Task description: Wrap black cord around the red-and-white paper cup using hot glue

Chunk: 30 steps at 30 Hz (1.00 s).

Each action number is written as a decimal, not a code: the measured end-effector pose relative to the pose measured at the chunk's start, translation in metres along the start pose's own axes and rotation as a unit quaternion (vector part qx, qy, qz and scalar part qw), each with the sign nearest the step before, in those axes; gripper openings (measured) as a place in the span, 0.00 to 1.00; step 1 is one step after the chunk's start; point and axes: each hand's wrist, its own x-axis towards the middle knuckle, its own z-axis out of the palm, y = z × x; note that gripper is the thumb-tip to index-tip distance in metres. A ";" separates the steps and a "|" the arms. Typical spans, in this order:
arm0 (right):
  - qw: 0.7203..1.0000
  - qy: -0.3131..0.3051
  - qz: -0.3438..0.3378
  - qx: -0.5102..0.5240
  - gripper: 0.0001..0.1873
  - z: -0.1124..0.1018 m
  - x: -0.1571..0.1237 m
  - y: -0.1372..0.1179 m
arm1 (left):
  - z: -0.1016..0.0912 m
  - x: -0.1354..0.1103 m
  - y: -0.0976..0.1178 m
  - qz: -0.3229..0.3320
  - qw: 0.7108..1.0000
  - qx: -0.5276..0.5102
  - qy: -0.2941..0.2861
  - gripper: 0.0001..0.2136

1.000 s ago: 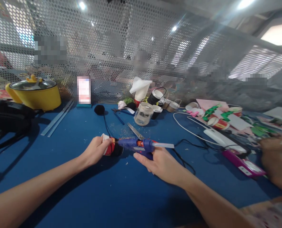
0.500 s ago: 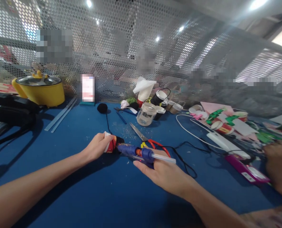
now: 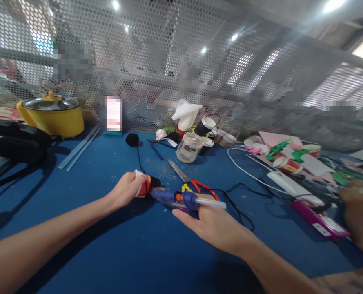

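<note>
Two hands are working apart: our left hand is clutching a cup, our right hand gripping a glue gun just right of it. We are risking burns should the cup slip, or a cord snagging scissors.

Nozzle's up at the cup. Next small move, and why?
I'd probably run a short line of glue on the bare red part of the cup. The right hand has the glue gun aimed where red meets black winding, the left hand grips the cup, and a loose strand leads to the yarn ball.
</note>
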 end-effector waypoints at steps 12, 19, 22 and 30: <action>0.993 -0.004 0.064 0.095 0.13 -0.004 0.002 0.002 | 0.000 -0.001 -0.001 0.038 0.999 0.038 -0.004 0.13; 0.978 -0.011 0.104 0.179 0.13 -0.007 0.006 0.000 | 0.000 -0.003 -0.008 0.091 0.993 0.078 -0.009 0.15; 0.975 -0.013 0.119 0.187 0.13 -0.007 0.008 0.001 | 0.000 -0.003 -0.011 0.111 0.989 0.097 -0.019 0.15; 0.972 -0.023 0.118 0.202 0.15 -0.004 0.012 0.007 | -0.001 -0.005 -0.010 0.151 0.978 0.139 -0.019 0.14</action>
